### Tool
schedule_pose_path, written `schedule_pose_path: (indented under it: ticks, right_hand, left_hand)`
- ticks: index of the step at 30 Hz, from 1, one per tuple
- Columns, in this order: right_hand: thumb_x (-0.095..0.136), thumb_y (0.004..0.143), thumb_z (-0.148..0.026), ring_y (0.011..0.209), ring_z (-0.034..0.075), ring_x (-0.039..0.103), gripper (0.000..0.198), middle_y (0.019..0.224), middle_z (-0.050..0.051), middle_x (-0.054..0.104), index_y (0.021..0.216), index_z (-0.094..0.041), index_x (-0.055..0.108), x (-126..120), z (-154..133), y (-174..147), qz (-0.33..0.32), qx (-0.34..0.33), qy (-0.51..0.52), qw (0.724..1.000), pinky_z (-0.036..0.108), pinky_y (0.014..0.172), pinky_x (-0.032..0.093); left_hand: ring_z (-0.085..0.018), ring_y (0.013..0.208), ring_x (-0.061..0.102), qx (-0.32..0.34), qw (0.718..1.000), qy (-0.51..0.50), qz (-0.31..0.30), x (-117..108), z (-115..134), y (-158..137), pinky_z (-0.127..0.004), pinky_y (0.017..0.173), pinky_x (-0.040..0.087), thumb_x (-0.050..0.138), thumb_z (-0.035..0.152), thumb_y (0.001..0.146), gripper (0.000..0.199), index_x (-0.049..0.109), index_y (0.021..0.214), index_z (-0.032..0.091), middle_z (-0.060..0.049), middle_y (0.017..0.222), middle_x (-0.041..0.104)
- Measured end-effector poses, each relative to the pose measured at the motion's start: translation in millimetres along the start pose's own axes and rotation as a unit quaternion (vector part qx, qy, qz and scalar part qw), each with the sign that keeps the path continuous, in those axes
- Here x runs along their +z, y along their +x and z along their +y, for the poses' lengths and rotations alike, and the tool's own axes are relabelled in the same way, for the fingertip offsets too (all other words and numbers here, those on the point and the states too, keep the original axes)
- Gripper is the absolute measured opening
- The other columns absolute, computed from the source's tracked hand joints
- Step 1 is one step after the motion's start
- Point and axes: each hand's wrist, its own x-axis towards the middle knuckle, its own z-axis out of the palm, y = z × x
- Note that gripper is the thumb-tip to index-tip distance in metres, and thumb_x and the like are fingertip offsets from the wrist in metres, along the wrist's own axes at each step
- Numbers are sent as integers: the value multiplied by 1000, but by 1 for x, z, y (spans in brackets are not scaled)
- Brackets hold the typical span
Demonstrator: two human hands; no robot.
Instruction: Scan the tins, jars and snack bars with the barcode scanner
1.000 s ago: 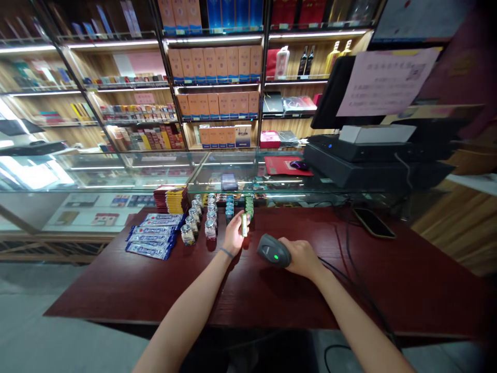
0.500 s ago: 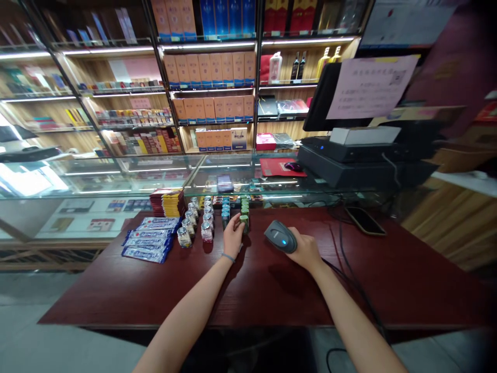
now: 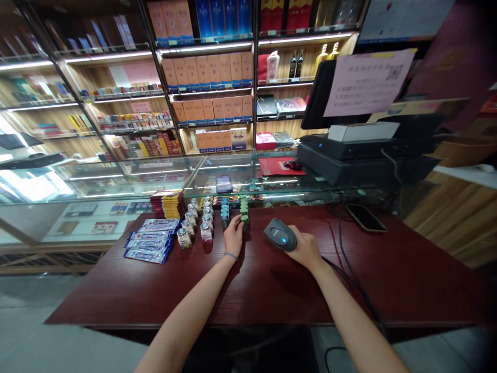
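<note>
My left hand has its fingers closed at the side of the front green-topped small container, the nearest in a row of several; the container stands on the dark red desk. Its fingertips are partly hidden. Beside that row runs another of blue-topped small containers. In my right hand is a grey barcode scanner with a blue light, held above the desk with its head angled to the left. Further left stand two rows of silver-topped small jars.
Blue-and-white packets lie fanned at the left, before stacked red and yellow packets. A phone and black cable lie at the right. Behind are a glass counter, a red mat with a mouse and a monitor.
My left hand has shifted very slightly at the front green-topped container. The scanner stays nearly where it was in my right hand, and the view has tilted a little.
</note>
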Motion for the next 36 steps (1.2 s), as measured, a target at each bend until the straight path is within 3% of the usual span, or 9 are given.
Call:
schedule_pose_path:
  ticks: [16,24,30,36]
  right_hand:
    - [58,74,-32,59,22,69,30,65,1,69,102,-20,55,-3,0,1,53,-41,14,998,26,54,41]
    - [58,74,-31,58,22,69,32,66,0,69,104,-21,54,1,2,1,52,-45,6,998,27,55,42]
    - [57,76,-30,55,20,67,29,62,0,67,103,-19,55,1,4,0,72,-52,-4,996,26,54,41]
    - [56,77,-28,56,19,66,27,64,1,68,102,-17,58,0,5,-1,99,-74,-26,992,27,55,41]
  left_hand:
    - [-21,120,59,43,996,84,-3,6,-6,13,-37,108,42,49,24,94,34,59,126,22,-7,130,64]
    - [-21,120,60,31,998,62,2,6,-9,14,-37,108,43,50,23,93,36,59,128,22,-7,129,64]
    - [-22,134,49,32,999,16,-22,6,-12,13,-39,116,35,55,24,92,48,50,140,26,-6,144,53]
    - [-24,138,45,41,999,12,-21,-3,9,2,-41,114,37,64,26,86,65,40,146,25,-10,151,45]
